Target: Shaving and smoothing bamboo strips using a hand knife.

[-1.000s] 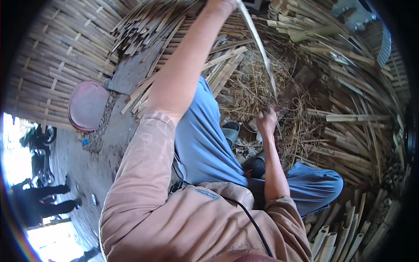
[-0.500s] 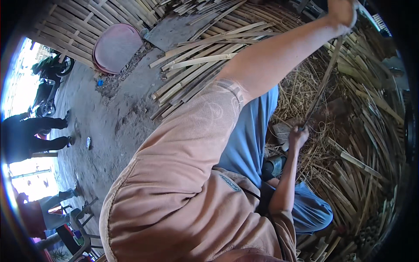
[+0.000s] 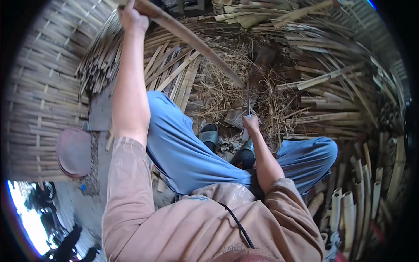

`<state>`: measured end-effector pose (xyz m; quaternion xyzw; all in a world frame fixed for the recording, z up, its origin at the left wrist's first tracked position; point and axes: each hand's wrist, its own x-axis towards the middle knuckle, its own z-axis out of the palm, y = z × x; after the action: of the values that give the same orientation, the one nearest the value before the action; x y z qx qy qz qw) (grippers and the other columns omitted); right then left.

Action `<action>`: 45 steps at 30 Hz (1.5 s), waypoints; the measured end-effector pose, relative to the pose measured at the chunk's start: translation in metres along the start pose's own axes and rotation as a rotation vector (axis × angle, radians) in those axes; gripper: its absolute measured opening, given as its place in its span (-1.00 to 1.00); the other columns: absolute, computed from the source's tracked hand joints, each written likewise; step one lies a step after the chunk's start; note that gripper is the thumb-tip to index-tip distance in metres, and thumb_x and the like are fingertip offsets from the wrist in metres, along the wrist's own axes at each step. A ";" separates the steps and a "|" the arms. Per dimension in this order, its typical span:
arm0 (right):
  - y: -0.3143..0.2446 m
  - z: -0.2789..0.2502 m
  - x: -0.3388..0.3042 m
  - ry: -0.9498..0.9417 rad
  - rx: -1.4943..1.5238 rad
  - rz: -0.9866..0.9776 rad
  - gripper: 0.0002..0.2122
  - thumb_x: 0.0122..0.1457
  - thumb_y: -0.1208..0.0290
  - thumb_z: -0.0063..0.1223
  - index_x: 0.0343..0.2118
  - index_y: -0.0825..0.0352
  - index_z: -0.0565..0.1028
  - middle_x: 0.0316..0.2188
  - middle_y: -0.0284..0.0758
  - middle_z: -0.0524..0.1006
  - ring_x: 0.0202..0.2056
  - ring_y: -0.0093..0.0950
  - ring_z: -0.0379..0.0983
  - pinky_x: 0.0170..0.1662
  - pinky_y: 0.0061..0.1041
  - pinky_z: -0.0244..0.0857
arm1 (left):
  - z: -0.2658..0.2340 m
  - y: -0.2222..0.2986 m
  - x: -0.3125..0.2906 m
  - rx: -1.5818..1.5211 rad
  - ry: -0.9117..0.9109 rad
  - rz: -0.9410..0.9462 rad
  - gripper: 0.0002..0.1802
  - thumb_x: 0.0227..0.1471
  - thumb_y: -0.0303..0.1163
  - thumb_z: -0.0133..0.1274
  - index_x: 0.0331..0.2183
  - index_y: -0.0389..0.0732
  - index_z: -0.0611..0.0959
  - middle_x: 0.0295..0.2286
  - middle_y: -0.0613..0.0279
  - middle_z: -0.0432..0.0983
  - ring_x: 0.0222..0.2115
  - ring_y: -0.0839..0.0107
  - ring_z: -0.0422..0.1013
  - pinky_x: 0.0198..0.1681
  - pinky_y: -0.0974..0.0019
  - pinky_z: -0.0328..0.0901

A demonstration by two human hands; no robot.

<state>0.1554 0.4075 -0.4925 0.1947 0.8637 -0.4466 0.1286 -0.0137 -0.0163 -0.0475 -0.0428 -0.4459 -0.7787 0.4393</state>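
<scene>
My left arm reaches up to the far left, and my left hand is closed around the upper end of a long brown bamboo piece. The bamboo slants down to the right, its lower end close to a thin blade seen nearly edge-on. My right hand is closed low in front of my knees, around the handle of that knife, whose blade points away from me. I cannot tell whether blade and bamboo touch. Beneath my right hand lies a pale block among the shavings.
Bamboo shavings cover the ground ahead. Split bamboo strips pile up to the right, with more strips at left. Cut bamboo lengths stand at lower right. A woven wall and a round pinkish lid-like disc are at left.
The view has swung round, so my left arm now shows at the far left instead of the upper right. My left hand still holds the bamboo; my right hand stays low with the knife.
</scene>
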 end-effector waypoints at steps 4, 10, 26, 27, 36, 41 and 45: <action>-0.030 -0.023 -0.024 -0.016 0.033 -0.007 -0.68 0.06 0.26 0.15 -0.28 0.48 0.58 -0.40 -0.02 0.59 -0.34 -0.15 0.56 -0.22 -0.23 0.41 | -0.010 0.002 0.010 -0.085 -0.179 -0.106 -0.60 0.16 -0.45 0.11 -0.02 -0.24 0.34 -0.26 0.03 0.52 -0.28 0.07 0.50 -0.13 -0.11 0.44; -0.185 -0.057 -0.085 -0.197 0.058 -0.283 -0.64 0.04 0.32 0.10 -0.14 0.46 0.55 -0.26 0.11 0.60 -0.16 -0.05 0.58 -0.07 -0.18 0.44 | 0.037 -0.006 -0.025 0.007 -0.343 0.023 -0.76 0.24 -0.34 0.05 -0.14 -0.23 0.42 -0.42 0.11 0.49 -0.44 0.21 0.46 -0.28 0.00 0.48; -0.047 -0.052 -0.037 -0.246 0.031 -0.028 -0.64 0.05 0.25 0.08 -0.31 0.53 0.61 -0.29 0.12 0.62 -0.14 -0.03 0.59 -0.06 -0.15 0.43 | 0.070 0.035 -0.049 0.131 -0.262 -0.033 -0.77 0.27 -0.35 0.02 -0.16 -0.27 0.38 -0.42 0.08 0.49 -0.41 0.10 0.49 -0.24 0.00 0.49; -0.051 -0.051 -0.028 -0.282 0.040 -0.015 -0.63 0.05 0.22 0.10 -0.34 0.52 0.62 -0.30 0.12 0.62 -0.14 -0.02 0.58 -0.06 -0.14 0.43 | 0.072 0.043 -0.043 0.120 -0.239 -0.050 -0.77 0.27 -0.33 0.01 -0.18 -0.30 0.40 -0.40 0.07 0.49 -0.41 0.08 0.50 -0.22 -0.01 0.49; -0.065 -0.080 -0.020 -0.012 0.088 -0.089 -0.62 0.06 0.26 0.11 -0.11 0.41 0.56 -0.22 0.06 0.61 -0.11 -0.03 0.56 -0.01 -0.14 0.40 | 0.050 -0.001 -0.050 0.123 0.091 -0.077 -0.80 0.19 -0.43 0.06 -0.31 -0.39 0.45 -0.46 0.07 0.49 -0.53 0.17 0.49 -0.39 0.09 0.49; -0.060 -0.063 -0.014 -0.045 0.087 0.038 -0.62 0.02 0.26 0.14 -0.15 0.42 0.58 -0.22 0.07 0.61 -0.11 -0.03 0.57 -0.01 -0.16 0.42 | 0.028 0.000 -0.037 0.258 -0.061 -0.234 -0.65 0.26 -0.21 -0.12 -0.38 -0.33 0.50 -0.49 0.11 0.46 -0.45 0.24 0.44 -0.26 0.17 0.40; -0.079 -0.054 -0.019 -0.009 0.075 0.021 -0.61 0.01 0.23 0.15 -0.19 0.44 0.59 -0.24 0.08 0.61 -0.12 -0.02 0.57 -0.02 -0.16 0.43 | 0.018 0.007 -0.033 0.142 0.002 -0.270 -0.77 0.18 -0.34 -0.15 -0.51 -0.19 0.39 -0.57 0.27 0.30 -0.57 0.33 0.29 -0.31 0.12 0.34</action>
<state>0.1342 0.4067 -0.3973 0.2063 0.8437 -0.4782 0.1296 0.0051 0.0169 -0.0474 0.0495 -0.5012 -0.7973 0.3326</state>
